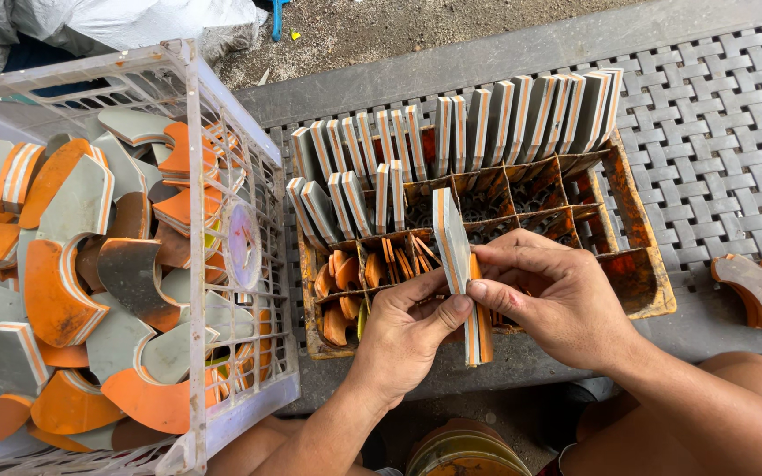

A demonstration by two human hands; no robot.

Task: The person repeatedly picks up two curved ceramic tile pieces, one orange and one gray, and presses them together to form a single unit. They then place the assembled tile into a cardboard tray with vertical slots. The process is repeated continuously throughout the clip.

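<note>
Left of the tray (637,291) stands a crate (196,264) full of curved pieces. Above the tray's front edge, left hand (403,330) and right hand (557,300) pinch one piece (460,273) upright. It could slip into the tray if the fingers loosen.

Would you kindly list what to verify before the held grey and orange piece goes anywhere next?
1. Left hand pinches the curved piece: ok.
2. Right hand supports it too: ok.
3. Piece clear of the standing row: ok.
4. Free slot in the divided tray, right side: ok.
5. Small orange parts stay inside their compartments: ok.
6. Crate of loose pieces stable: cannot tell.
</note>
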